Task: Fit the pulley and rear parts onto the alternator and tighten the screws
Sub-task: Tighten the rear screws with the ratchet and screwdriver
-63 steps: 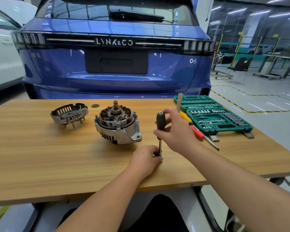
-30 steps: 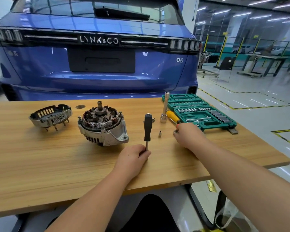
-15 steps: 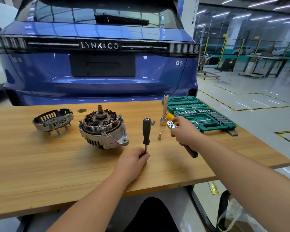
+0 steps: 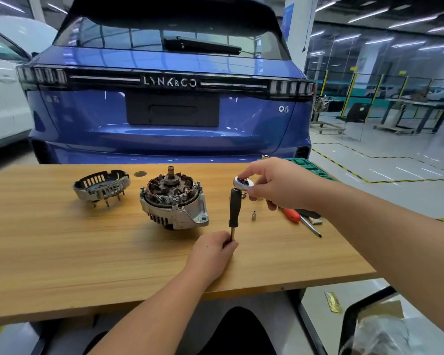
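The alternator (image 4: 174, 204) stands on the wooden table (image 4: 87, 252) with its windings and shaft facing up. Its slotted rear cover (image 4: 101, 185) lies apart, to the left. My left hand (image 4: 212, 252) grips the metal shank of a black-handled driver (image 4: 235, 208) that stands upright on the table. My right hand (image 4: 274, 185) holds a chrome ratchet head (image 4: 242, 183) right on top of the driver's handle. A small socket (image 4: 253, 216) stands just right of the driver.
A red-handled screwdriver (image 4: 300, 220) lies to the right, near my right wrist. The green socket case (image 4: 310, 169) is mostly hidden behind my right hand. A round dark disc (image 4: 139, 173) sits at the table's far edge. A blue car (image 4: 169, 98) is parked behind.
My right hand picked up the ratchet from beside the socket case and carried it left onto the top of the driver handle. My left hand kept holding the driver upright.
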The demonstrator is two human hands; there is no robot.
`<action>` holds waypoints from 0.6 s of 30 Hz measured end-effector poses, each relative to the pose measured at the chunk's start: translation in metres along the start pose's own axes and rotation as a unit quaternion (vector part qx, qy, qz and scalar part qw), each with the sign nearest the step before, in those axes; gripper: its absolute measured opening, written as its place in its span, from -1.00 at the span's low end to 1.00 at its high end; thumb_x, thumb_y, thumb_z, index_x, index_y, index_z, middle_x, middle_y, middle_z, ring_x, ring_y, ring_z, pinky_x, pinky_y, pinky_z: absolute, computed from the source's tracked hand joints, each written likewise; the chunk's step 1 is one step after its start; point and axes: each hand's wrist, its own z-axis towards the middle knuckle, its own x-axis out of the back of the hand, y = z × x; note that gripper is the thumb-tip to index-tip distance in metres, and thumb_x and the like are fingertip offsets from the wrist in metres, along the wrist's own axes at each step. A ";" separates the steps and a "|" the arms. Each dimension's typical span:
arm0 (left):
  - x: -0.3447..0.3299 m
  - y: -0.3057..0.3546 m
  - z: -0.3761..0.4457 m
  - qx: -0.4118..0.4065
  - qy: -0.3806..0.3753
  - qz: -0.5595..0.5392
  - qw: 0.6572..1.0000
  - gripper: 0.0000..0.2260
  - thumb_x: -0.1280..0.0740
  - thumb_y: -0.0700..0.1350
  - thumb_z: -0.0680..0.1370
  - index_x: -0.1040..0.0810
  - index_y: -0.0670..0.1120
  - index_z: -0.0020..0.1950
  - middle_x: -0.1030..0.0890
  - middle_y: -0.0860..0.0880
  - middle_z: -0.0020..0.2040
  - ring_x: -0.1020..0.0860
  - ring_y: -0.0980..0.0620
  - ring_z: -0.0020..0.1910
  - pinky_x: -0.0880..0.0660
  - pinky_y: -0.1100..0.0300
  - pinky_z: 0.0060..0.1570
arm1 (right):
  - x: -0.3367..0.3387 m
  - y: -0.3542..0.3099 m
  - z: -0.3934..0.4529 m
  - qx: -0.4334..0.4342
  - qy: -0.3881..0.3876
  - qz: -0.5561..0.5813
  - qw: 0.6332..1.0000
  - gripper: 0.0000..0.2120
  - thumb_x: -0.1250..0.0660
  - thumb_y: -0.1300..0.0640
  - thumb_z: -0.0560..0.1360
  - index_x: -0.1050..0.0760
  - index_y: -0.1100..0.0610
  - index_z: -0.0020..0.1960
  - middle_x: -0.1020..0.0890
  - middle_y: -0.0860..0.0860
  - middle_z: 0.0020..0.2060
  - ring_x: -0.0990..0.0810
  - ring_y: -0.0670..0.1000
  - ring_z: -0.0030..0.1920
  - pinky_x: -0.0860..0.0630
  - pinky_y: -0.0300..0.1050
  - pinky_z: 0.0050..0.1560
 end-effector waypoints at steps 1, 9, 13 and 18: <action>0.000 0.000 0.000 -0.002 0.001 0.001 1.000 -0.85 -0.28 0.09 0.64 -0.57 0.06 -0.01 -0.58 0.12 -0.15 -0.52 0.12 -0.13 -0.48 0.14 -0.14 | 0.000 0.000 0.001 0.002 0.001 -0.007 1.000 -0.69 -0.30 0.11 0.64 -0.49 -0.12 0.34 -0.70 -0.10 -0.14 -0.60 -0.16 -0.43 -0.56 -0.25 -0.37; -0.001 -0.002 0.001 -0.017 -0.001 0.011 1.000 -0.86 -0.27 0.08 0.64 -0.54 0.08 -0.05 -0.55 0.13 -0.19 -0.50 0.15 -0.18 -0.38 0.21 -0.24 | 0.004 0.000 0.011 0.022 -0.026 -0.057 0.998 -0.69 -0.31 0.10 0.63 -0.48 -0.15 0.34 -0.70 -0.12 -0.14 -0.69 -0.08 -0.35 -0.70 0.00 -0.21; -0.002 -0.003 0.001 -0.025 -0.002 0.013 1.000 -0.83 -0.25 0.07 0.65 -0.58 0.05 -0.01 -0.59 0.10 -0.14 -0.53 0.07 -0.11 -0.48 0.11 -0.10 | 0.008 0.002 0.013 0.033 -0.037 -0.083 0.995 -0.68 -0.29 0.10 0.64 -0.46 -0.14 0.36 -0.70 -0.12 -0.14 -0.68 -0.09 -0.37 -0.70 0.02 -0.17; -0.003 -0.005 0.003 -0.021 0.007 0.010 1.000 -0.79 -0.27 0.10 0.63 -0.62 0.03 0.08 -0.61 0.09 -0.09 -0.54 0.07 -0.08 -0.47 0.13 -0.09 | 0.001 0.002 0.014 0.045 -0.021 -0.137 0.989 -0.67 -0.25 0.08 0.65 -0.44 -0.14 0.39 -0.64 -0.16 -0.17 -0.64 -0.20 -0.39 -0.54 -0.22 -0.35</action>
